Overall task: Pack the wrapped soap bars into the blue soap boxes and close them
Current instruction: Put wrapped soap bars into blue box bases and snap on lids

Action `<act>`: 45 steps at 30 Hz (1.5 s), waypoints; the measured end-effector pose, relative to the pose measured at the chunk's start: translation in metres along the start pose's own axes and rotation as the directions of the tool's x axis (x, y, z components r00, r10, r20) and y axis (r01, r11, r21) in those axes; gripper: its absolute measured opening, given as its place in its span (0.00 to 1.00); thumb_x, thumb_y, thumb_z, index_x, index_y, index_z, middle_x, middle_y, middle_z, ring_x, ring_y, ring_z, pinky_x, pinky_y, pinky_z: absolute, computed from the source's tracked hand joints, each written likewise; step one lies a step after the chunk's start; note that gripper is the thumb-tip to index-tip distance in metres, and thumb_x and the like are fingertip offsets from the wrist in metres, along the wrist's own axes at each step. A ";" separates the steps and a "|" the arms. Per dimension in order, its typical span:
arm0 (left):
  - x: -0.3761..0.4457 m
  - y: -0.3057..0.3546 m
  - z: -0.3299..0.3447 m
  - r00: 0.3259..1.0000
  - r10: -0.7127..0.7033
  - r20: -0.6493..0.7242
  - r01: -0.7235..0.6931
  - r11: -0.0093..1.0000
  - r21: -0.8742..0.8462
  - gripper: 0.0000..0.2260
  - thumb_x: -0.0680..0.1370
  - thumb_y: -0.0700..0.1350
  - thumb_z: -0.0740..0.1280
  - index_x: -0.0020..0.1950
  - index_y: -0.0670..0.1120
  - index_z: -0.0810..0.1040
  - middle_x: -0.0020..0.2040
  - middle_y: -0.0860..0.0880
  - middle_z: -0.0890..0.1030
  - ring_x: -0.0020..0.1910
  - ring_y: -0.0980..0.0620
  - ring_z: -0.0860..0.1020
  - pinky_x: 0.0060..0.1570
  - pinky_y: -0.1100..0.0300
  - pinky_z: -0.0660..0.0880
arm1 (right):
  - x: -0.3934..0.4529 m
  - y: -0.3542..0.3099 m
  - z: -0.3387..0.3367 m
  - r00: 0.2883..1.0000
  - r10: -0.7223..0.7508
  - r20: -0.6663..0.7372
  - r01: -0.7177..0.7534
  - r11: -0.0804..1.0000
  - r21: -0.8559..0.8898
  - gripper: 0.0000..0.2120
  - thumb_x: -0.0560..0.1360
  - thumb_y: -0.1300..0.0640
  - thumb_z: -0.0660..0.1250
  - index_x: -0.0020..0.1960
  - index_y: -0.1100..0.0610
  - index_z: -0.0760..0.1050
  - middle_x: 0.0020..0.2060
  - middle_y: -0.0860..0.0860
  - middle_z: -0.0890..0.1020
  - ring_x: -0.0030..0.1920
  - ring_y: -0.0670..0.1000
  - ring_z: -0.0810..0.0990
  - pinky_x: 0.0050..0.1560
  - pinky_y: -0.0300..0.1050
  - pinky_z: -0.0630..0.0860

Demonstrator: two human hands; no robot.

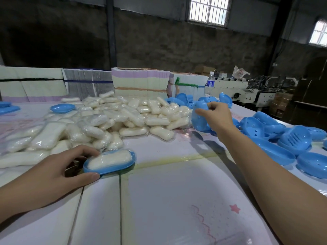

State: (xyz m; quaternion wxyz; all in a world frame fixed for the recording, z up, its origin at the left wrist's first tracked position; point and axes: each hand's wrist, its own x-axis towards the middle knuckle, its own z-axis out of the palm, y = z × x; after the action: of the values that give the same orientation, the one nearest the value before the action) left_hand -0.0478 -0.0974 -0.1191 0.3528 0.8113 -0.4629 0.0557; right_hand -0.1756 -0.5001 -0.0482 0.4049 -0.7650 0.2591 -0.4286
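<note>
Soap bar (108, 159) lies lengthwise in the box base (113, 169) my left hand (58, 169) grips; my right hand (216, 117) pinches a lid (200, 119) far off to the right

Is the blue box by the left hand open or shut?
Open. The blue box half has no lid on it, and the wrapped soap bar lies in plain view inside. The left hand holds its end.

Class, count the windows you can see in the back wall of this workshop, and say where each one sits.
2. One barred window is at top centre-right; the second window is cut off by the right edge. Others may lie outside the view.
</note>
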 end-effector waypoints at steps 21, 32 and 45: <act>0.000 0.020 0.002 0.995 -0.097 0.025 0.099 0.988 -0.115 0.34 0.62 0.67 0.72 0.65 0.73 0.60 0.58 0.64 0.79 0.57 0.65 0.78 0.60 0.61 0.75 | -0.114 -0.061 0.083 0.656 0.011 0.755 -0.354 0.888 0.294 0.11 0.75 0.57 0.70 0.57 0.53 0.80 0.45 0.50 0.86 0.43 0.46 0.79 0.44 0.44 0.66; 0.000 0.028 -0.001 0.992 -0.110 0.059 0.113 0.992 -0.056 0.33 0.62 0.68 0.68 0.64 0.76 0.59 0.56 0.64 0.79 0.55 0.66 0.76 0.56 0.67 0.73 | -0.112 -0.056 0.085 0.642 -0.132 0.755 0.137 0.989 0.056 0.34 0.64 0.44 0.73 0.69 0.46 0.71 0.57 0.45 0.80 0.53 0.46 0.81 0.51 0.41 0.81; 0.004 0.023 0.001 0.993 -0.114 0.037 0.118 0.984 -0.131 0.30 0.65 0.59 0.74 0.64 0.70 0.68 0.57 0.63 0.79 0.56 0.62 0.78 0.60 0.57 0.76 | -0.111 -0.052 0.089 0.527 -0.250 0.812 0.415 0.910 0.010 0.28 0.69 0.46 0.76 0.66 0.38 0.71 0.58 0.39 0.78 0.56 0.40 0.75 0.47 0.32 0.68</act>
State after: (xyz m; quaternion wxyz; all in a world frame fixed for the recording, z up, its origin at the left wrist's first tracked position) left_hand -0.0639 -0.1077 -0.1063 0.4019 0.8122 -0.4228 -0.0076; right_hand -0.1516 -0.3545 -0.0812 0.3152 -0.9433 -0.0626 -0.0837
